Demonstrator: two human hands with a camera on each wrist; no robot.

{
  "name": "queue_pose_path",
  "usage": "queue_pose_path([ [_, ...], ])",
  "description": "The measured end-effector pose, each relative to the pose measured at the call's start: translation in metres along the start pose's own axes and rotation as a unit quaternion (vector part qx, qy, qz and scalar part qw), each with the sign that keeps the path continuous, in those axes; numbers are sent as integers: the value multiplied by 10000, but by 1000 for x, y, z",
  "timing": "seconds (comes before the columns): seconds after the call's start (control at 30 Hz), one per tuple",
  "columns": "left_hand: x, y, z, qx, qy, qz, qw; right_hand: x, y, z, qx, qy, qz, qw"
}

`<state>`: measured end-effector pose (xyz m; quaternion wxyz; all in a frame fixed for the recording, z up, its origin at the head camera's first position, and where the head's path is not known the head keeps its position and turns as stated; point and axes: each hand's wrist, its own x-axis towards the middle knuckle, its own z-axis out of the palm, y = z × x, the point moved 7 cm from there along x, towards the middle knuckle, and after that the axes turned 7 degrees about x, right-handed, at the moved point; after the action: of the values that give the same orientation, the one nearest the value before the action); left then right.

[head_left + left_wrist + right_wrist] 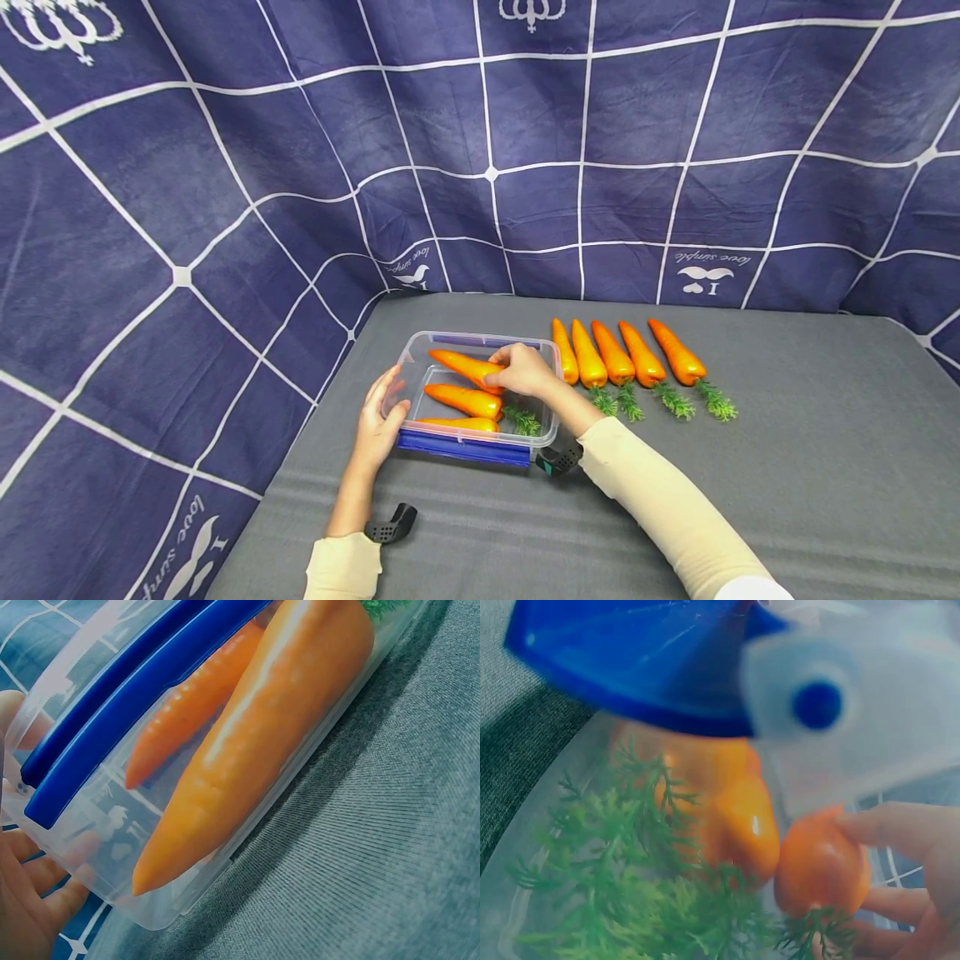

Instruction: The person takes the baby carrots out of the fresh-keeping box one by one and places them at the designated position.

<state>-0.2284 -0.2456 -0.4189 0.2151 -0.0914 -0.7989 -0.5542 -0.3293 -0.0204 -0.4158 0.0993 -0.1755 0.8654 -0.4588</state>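
A clear plastic container (pixel 467 451) with blue latches holds several orange carrots with green leafy tops. My left hand (pixel 378 421) grips its left end, thumb over the rim and fingers along the outer wall. Inside, my right hand (pixel 522 369) holds a carrot (pixel 465 364) by its thick end, near the back wall, tip pointing left. In the right wrist view that carrot (pixel 821 866) sits between thumb and fingers, against another carrot (pixel 742 829). The front carrot (pixel 255 735) lies along the near wall in the left wrist view, with a more reddish carrot (pixel 191 709) behind it.
Right of the container, several more carrots (pixel 615 358) lie side by side on the grey cloth (pixel 810 433), leafy tops toward me. A blue curtain (pixel 645 108) with white lines stands behind and to the left. Black wrist devices (pixel 393 525) are on both wrists.
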Motion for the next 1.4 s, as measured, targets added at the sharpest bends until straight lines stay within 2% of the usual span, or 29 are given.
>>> queue_pose_path([
  [0.17,1,-22,2,-55,13,-72,10000,-4,-2,-4,710,-90,-40,9974],
  [0.23,1,-25,2,-39,11,-104,9999,-6,-3,-7,1043,-70,-53,9945],
  [0.3,1,-22,2,-29,11,-72,10000,-7,-3,-10,1360,-34,-72,9907],
  [0.43,1,-3,1,21,10,33,10000,-10,-5,-16,1743,87,-28,9847],
  [0.53,0,8,1,92,-2,-5,10000,-13,-7,-22,1839,303,42,9825],
  [0.67,0,10,1,123,-30,-122,9998,-17,-11,-30,1985,534,38,9786],
  [0.83,-1,8,-2,143,26,-233,9996,-19,-15,-36,2342,527,-55,9707],
  [0.93,-1,7,-3,165,28,-277,9995,-21,-16,-41,2347,630,-48,9700],
  [1.4,0,9,0,54,-21,-278,9996,-42,-14,-72,2709,913,-203,9581],
])
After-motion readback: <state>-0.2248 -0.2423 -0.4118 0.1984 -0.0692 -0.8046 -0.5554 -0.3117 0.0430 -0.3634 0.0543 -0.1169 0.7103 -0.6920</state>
